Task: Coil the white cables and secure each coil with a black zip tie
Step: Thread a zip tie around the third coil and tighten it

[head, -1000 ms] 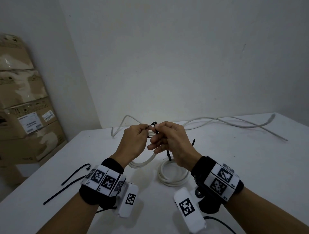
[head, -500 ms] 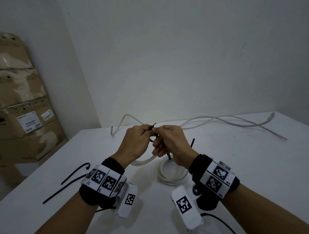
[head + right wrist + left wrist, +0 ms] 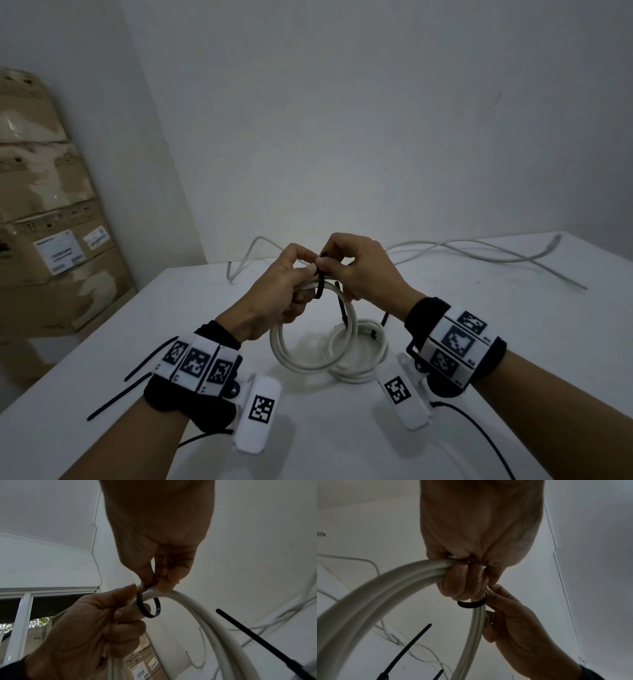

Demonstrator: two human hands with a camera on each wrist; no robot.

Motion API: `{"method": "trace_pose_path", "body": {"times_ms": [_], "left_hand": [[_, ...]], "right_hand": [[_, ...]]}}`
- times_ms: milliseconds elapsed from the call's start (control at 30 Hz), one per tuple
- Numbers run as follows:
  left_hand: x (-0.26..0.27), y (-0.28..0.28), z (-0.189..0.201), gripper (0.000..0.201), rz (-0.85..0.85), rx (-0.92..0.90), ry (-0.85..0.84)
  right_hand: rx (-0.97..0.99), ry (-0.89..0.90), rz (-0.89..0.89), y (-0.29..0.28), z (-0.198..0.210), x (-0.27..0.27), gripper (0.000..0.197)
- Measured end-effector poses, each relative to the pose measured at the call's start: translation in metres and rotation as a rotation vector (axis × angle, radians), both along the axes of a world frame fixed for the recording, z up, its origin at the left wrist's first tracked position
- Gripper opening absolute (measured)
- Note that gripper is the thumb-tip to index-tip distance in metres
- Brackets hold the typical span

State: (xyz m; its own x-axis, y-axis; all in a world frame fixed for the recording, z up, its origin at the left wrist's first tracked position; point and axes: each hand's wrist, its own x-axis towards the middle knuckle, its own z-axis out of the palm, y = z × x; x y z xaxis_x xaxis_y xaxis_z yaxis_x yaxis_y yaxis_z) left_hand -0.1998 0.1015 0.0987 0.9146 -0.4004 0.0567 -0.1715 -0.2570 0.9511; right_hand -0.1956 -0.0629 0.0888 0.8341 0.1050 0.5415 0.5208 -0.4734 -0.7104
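My left hand [image 3: 301, 274] grips the top of a white cable coil [image 3: 301, 356], which hangs upright above the table. A black zip tie [image 3: 320, 286] loops loosely around the coil's strands just beside my left fingers. My right hand [image 3: 325, 265] pinches the tie at the top of that loop. The left wrist view shows the tie's loop [image 3: 471, 604] under my curled fingers and the coil [image 3: 385, 588]. In the right wrist view the loop [image 3: 149, 607] hangs wide around the strands [image 3: 197, 612]. A second coil [image 3: 371, 359] lies on the table behind, with a black tie tail [image 3: 385, 318] sticking up.
Loose white cables [image 3: 479, 250] trail along the back of the white table [image 3: 513, 342]. Two spare black zip ties [image 3: 116, 401] lie near the left edge behind my left wrist. Stacked cardboard boxes [image 3: 51, 240] stand at the left wall.
The held coil has swung up from the table and now hangs upright. The tie's head no longer pokes above my fingers; its loop sits around the strands.
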Motion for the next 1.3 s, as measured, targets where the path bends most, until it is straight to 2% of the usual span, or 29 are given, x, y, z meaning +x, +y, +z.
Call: {"method": "trace_pose_path", "body": {"times_ms": [167,367,500,600,800,1000,1100,1200,1300], "left_hand": [[-0.001,-0.005,-0.003,0.012,-0.043,0.062,0.038],[-0.003,-0.011,0.000,0.019,-0.027,-0.002,-0.013],[-0.005,-0.016,-0.009,0.016,0.009,-0.016,0.027],[-0.007,-0.021,-0.017,0.013,0.021,-0.071,0.043],[-0.010,-0.031,-0.012,0.019,0.036,-0.123,0.052],[-0.016,-0.036,-0.010,0.021,0.011,-0.100,0.141],[-0.013,-0.035,-0.002,0.032,0.002,-0.122,0.190],[-0.011,-0.033,0.001,0.030,-0.007,-0.151,0.130],[-0.013,-0.031,-0.003,0.028,-0.013,-0.129,0.033]], "right_hand": [[0.014,0.017,0.069,0.001,0.008,0.000,0.011],[0.082,0.030,0.082,-0.004,0.014,0.005,0.015],[0.216,0.058,0.124,-0.014,0.036,0.002,0.016],[0.195,0.072,0.132,-0.016,0.046,0.001,0.019],[0.320,0.190,0.129,-0.008,0.051,0.001,0.020],[0.426,0.242,0.041,-0.004,0.048,0.010,0.021],[0.447,0.257,0.092,-0.008,0.054,0.009,0.018],[0.441,0.262,0.164,-0.013,0.060,0.005,0.019],[0.402,0.261,0.146,-0.014,0.061,0.004,0.020]]}}
